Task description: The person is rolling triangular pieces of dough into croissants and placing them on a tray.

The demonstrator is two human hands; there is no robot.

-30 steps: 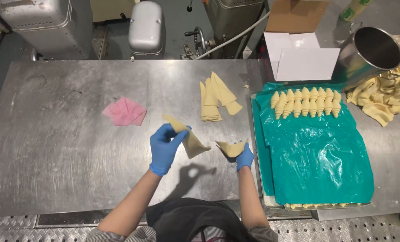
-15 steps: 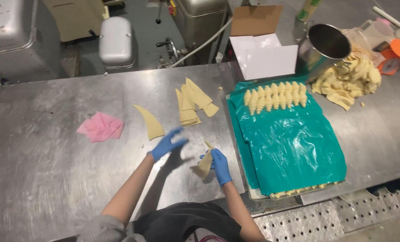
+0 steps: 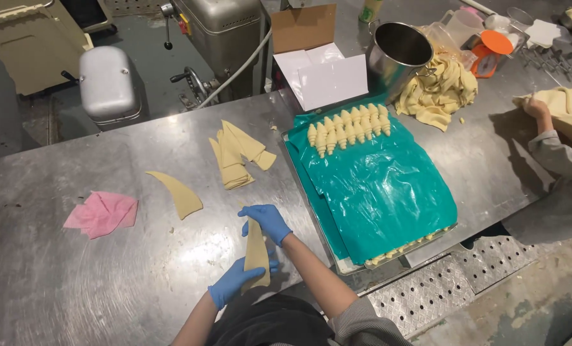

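Both my hands wear blue gloves and hold one long triangle of pale dough just above the steel table. My right hand grips its far, narrow end. Closer to my body, my left hand grips the wider end. The dough is pulled out lengthwise between them. A single curved dough triangle lies flat on the table to the left, apart from my hands. Beyond it sits a small stack of dough triangles.
To the right, a tray under a teal plastic sheet carries a row of rolled croissants at its far end. A pink cloth lies at the left. Behind are a metal pot, a dough pile, an open cardboard box. A co-worker's hand handles dough at far right.
One dough triangle now lies on the table at the left. My hands have come together on the other piece and drawn it out long between them. The view has shifted.
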